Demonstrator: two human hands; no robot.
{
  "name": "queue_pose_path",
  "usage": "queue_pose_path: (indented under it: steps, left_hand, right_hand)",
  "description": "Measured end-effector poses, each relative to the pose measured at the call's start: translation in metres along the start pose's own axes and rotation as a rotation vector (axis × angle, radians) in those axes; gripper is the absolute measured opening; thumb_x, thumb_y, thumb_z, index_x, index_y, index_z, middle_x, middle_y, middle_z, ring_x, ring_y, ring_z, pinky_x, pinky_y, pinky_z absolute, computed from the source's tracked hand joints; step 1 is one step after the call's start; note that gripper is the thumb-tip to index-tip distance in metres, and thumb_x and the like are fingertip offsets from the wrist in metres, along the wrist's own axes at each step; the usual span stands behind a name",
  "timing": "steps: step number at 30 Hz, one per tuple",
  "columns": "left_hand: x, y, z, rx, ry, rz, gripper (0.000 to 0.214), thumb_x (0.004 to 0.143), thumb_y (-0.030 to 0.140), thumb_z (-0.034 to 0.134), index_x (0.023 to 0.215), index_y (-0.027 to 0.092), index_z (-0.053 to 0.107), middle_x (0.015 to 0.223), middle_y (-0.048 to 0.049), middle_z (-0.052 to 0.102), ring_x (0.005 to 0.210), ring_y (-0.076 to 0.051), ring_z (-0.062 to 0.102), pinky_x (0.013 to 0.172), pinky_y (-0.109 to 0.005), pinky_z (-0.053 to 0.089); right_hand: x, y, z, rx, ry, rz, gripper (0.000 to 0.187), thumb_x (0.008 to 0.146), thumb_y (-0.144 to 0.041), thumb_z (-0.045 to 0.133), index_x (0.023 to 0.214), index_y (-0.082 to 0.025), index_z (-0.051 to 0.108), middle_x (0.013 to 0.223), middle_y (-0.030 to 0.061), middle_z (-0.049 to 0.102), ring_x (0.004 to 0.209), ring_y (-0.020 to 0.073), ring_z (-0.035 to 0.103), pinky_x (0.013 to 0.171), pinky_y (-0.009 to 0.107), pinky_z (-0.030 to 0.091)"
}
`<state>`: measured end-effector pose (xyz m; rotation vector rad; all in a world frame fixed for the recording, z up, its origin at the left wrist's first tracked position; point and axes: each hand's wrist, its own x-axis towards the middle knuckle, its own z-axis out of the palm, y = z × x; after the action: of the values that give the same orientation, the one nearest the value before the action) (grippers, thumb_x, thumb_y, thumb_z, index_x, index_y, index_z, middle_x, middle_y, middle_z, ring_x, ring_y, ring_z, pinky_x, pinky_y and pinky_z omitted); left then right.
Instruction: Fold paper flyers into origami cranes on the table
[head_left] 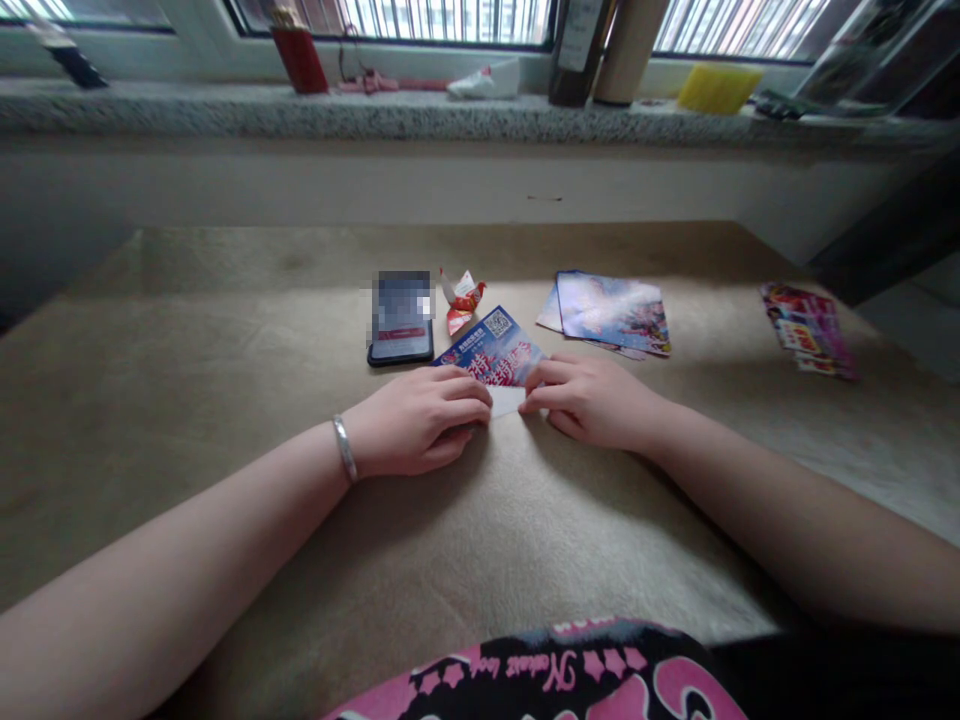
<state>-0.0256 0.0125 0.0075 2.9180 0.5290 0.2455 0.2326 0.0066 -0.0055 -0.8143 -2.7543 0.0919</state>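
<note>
Blue sheet (pixel 480 345): QR corner (pixel 497 322) points toward the worktop (pixel 225 350) far edge; long axis partly hidden. Left hand (pixel 420 420), right hand (pixel 592 400): fingers grasp it. Room extends toward left edge.

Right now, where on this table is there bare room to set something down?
Free: the table left of the phone; between the blue cards and the pink papers; between the blue sheet and the shirt. Crowded: the middle, where the left hand and right hand are on the sheet near the phone and folded red paper.
</note>
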Motion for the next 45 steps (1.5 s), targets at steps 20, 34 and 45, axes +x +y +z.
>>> queue_pose_path:
  steps: [20,34,45]
  left_hand:
    - [-0.010,-0.012,-0.001,-0.162,0.012,0.020,0.027,0.078,0.008,0.045,0.093,0.019,0.065,0.115,-0.0052,0.064,0.111,-0.019,0.056,0.098,-0.037,0.046]
    - [-0.012,-0.016,-0.006,-0.216,-0.033,0.028,0.025,0.078,0.010,0.046,0.084,0.020,0.068,0.116,-0.0049,0.065,0.113,-0.019,0.055,0.100,-0.037,0.046]
    - [-0.012,-0.016,-0.006,-0.227,-0.040,0.021,0.021,0.078,0.009,0.046,0.077,0.018,0.064,0.115,-0.0061,0.063,0.113,-0.019,0.054,0.098,-0.037,0.045]
  right_hand:
    - [-0.002,0.002,0.004,0.006,-0.005,-0.013,0.031,0.077,-0.009,0.050,0.097,-0.024,0.068,0.098,0.0047,0.065,0.087,0.0172,0.055,0.073,0.029,0.042]
    - [-0.004,0.003,0.004,0.019,-0.003,-0.012,0.030,0.077,-0.009,0.050,0.096,-0.023,0.068,0.099,0.0048,0.066,0.087,0.0166,0.055,0.072,0.029,0.042]
    - [-0.004,0.000,0.004,-0.035,-0.011,-0.029,0.027,0.080,-0.011,0.049,0.097,-0.021,0.068,0.099,0.0061,0.066,0.086,0.0178,0.055,0.071,0.029,0.043]
